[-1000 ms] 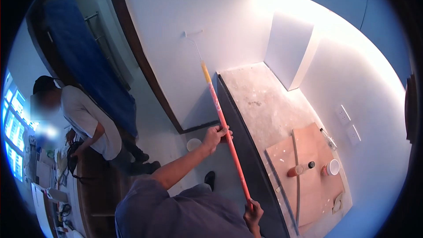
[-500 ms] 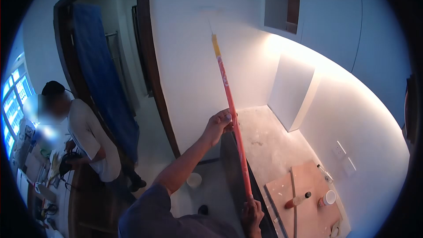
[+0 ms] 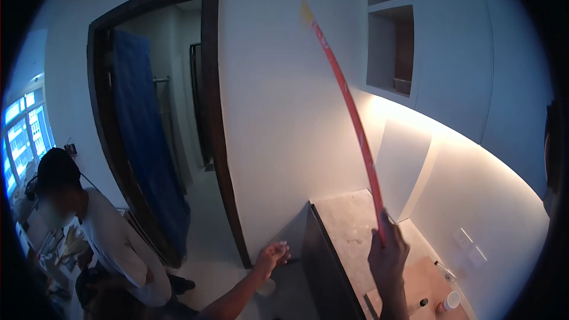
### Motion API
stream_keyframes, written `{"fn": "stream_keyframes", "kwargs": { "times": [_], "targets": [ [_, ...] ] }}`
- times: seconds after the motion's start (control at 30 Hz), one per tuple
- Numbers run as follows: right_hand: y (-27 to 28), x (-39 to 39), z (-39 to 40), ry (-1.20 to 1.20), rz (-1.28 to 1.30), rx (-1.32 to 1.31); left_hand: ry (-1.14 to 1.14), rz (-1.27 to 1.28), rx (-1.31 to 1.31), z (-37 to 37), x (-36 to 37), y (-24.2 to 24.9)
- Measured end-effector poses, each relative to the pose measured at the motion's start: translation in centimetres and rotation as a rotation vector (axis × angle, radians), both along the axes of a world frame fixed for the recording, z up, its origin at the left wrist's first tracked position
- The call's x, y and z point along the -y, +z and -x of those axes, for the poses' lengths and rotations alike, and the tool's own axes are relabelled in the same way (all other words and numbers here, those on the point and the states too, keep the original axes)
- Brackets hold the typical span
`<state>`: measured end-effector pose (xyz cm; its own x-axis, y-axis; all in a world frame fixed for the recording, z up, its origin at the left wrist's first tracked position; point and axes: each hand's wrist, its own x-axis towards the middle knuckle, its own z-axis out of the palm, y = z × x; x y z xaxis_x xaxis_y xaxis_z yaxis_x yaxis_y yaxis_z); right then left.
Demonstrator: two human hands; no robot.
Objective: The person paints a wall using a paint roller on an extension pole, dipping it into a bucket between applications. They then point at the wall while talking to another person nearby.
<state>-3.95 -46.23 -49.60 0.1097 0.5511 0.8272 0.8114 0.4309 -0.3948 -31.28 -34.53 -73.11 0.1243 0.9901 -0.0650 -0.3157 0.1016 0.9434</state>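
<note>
A long red pole (image 3: 351, 112) with a yellow end (image 3: 306, 12) rises from my right hand (image 3: 389, 249), whose fingers are wrapped around its lower part. It slants up and left in front of the white wall, bowing slightly in this view. Its yellow end is blurred, near a faint mark high on the wall. My left hand (image 3: 272, 258) is apart from the pole, low beside the dark-sided counter (image 3: 349, 225). Its fingers are loosely bent and no object shows in them.
On a board (image 3: 415, 287) stand a white cup (image 3: 451, 301) and a dark-capped bottle (image 3: 424, 303). Wall cabinets (image 3: 453, 47) with lit undersides overhang the right. A person (image 3: 109, 243) stands at left, near a doorway with a blue sliding panel (image 3: 145, 136).
My left hand has let go of the pole and dropped lower. My right hand has lifted the pole higher and to the right. The view has tilted up.
</note>
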Motion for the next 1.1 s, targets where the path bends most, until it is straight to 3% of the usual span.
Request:
{"fn": "stream_keyframes", "kwargs": {
  "times": [0.17,0.33,0.6,0.73,0.9,1.0,1.1],
  "targets": [
    [8.0,-4.5,1.6,0.022,-0.196,0.122,0.104,0.074,0.024,4.0,2.1,-5.0],
    [16.6,-9.0,3.7,-0.099,-0.299,0.225,0.213,0.175,0.033,6.6,4.3,-6.9],
    [31.1,-12.6,6.3,-0.055,-0.276,0.159,0.391,0.198,0.063,9.0,7.3,-5.6],
    [34.1,-13.3,6.7,-0.122,-0.441,0.249,0.419,0.212,0.091,10.3,8.0,-6.7],
    [35.6,-12.9,6.2,-0.04,-0.253,0.098,0.401,0.16,0.071,9.7,8.3,-6.6],
    [35.3,-14.4,3.2,-0.023,-0.295,0.104,0.336,0.141,0.056,8.9,7.7,-5.6],
    [31.5,-16.0,-1.5,-0.154,-0.475,0.28,0.244,0.116,0.029,7.0,7.1,-4.8]
  ]
}}
